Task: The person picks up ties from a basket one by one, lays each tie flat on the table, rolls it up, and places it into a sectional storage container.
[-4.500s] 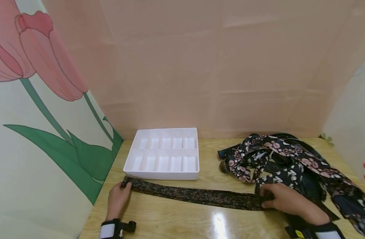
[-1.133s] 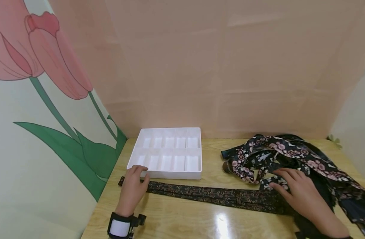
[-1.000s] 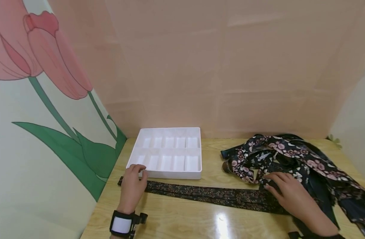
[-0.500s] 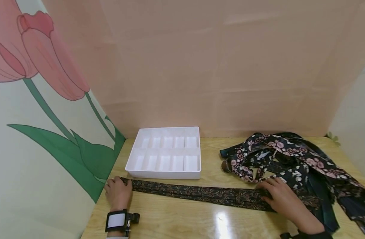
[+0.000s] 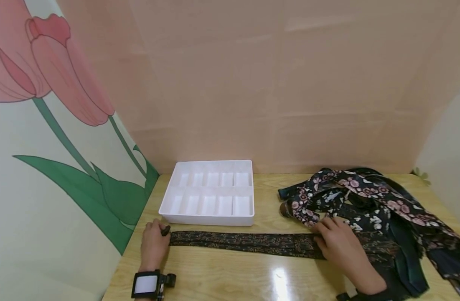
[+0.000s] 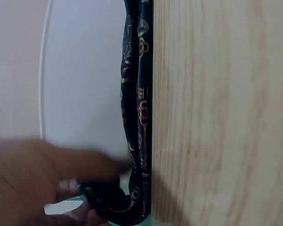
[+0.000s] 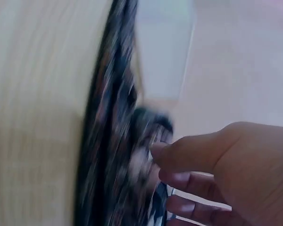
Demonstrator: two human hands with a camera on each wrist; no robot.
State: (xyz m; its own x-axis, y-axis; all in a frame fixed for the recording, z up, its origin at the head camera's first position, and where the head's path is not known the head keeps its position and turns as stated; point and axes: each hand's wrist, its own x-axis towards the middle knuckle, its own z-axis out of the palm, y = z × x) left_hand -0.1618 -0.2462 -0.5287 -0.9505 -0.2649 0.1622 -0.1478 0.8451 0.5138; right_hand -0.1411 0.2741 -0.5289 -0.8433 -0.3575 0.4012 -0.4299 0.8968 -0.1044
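Note:
A long dark necktie (image 5: 245, 242) with a small brownish pattern lies flattened across the wooden table in the head view. My left hand (image 5: 154, 244) grips its narrow end, and in the left wrist view the tie (image 6: 144, 108) bends back in a small loop between thumb (image 6: 85, 162) and fingers. Over the tie's wider part, my right hand (image 5: 339, 248) is lowered with fingers relaxed. In the blurred right wrist view the thumb (image 7: 188, 153) and fingers stand apart beside the cloth; whether they touch it I cannot tell. The right hand hides part of the tie.
A white tray (image 5: 205, 220) with two rows of compartments stands just behind the tie's left part. At the right lies a heap of floral and plain dark neckties (image 5: 365, 184), overlapping the wide end's area. A tan sheet (image 5: 271, 104) hangs behind the table.
My left hand has moved from lying over the narrow end to gripping and turning it up. The right hand has slid left along the tie, which now lies straighter.

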